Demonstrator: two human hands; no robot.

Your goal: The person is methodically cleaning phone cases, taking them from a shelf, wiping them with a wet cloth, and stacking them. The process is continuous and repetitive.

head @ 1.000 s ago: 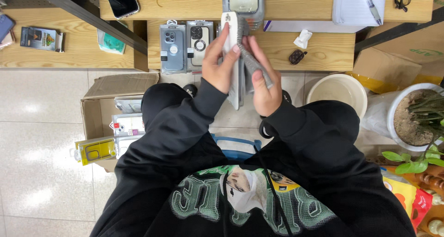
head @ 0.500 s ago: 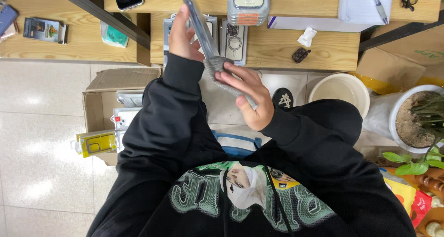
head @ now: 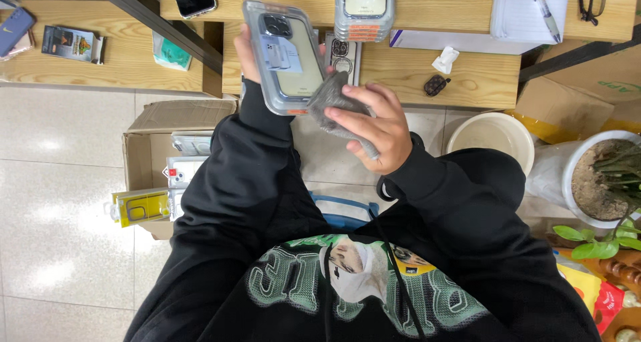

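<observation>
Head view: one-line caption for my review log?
Left hand holds a clear phone-case pack; right hand presses a grey cloth to it.

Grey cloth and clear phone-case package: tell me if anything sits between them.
Nothing visible does. The grey cloth in the right hand lies against the clear phone-case package held by the left hand.

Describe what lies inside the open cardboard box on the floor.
The cardboard box holds several packaged phone cases, one yellow. The black sleeve covers its right part, so the rest is hidden.
</observation>
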